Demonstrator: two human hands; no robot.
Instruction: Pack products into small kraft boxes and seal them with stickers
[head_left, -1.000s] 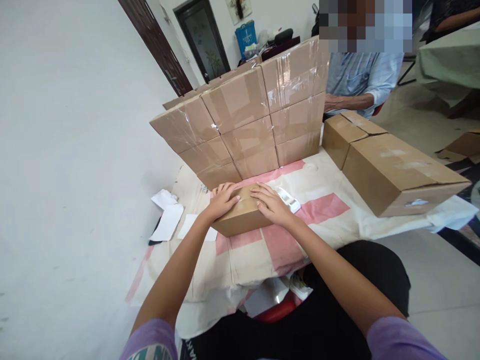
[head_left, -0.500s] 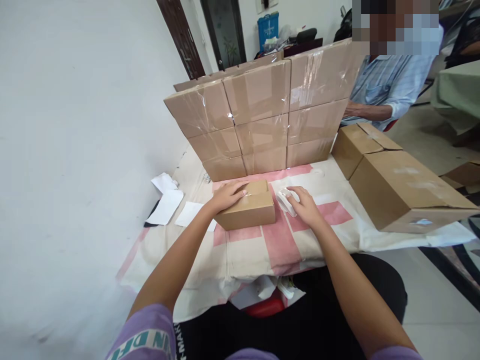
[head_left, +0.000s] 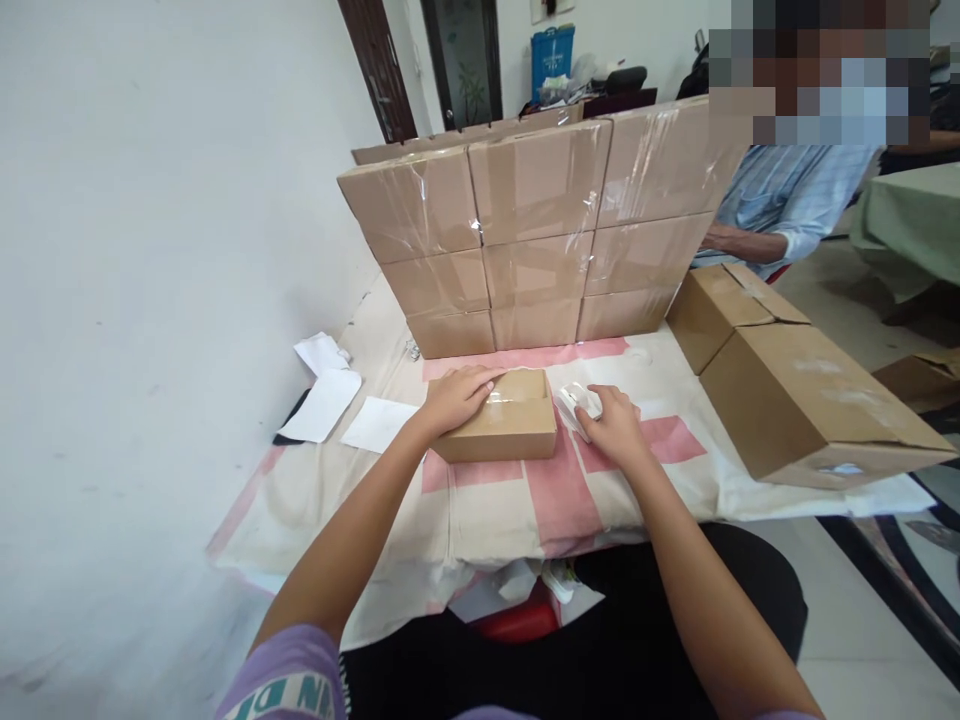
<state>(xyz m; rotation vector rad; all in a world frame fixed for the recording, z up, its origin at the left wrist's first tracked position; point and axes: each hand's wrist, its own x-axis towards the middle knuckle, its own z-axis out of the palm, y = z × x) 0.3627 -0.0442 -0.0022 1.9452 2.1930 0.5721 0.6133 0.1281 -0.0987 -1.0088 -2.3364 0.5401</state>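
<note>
A small closed cardboard box (head_left: 499, 445) sits in front of me on the cloth-covered table, with a glossy strip of clear tape across its top. My left hand (head_left: 459, 400) lies over the left end of the box, its fingers stretched out and resting on the top. Just right of the box, my right hand (head_left: 616, 428) grips a roll of clear tape (head_left: 572, 405) between thumb and fingers. The roll is low over the cloth; whether it touches the table I cannot tell.
Behind the box stands a wall of taped cardboard boxes (head_left: 536, 235). Larger cartons (head_left: 817, 390) are at the right. White paper sheets (head_left: 379, 425) lie at the left, near the white wall (head_left: 150, 300). Beyond the boxes sits a person in a light blue shirt (head_left: 795, 200).
My right hand and the tape roll have shifted slightly down and right in view. The box looks turned a little, with my left hand still on it. The camera view has tilted slightly.
</note>
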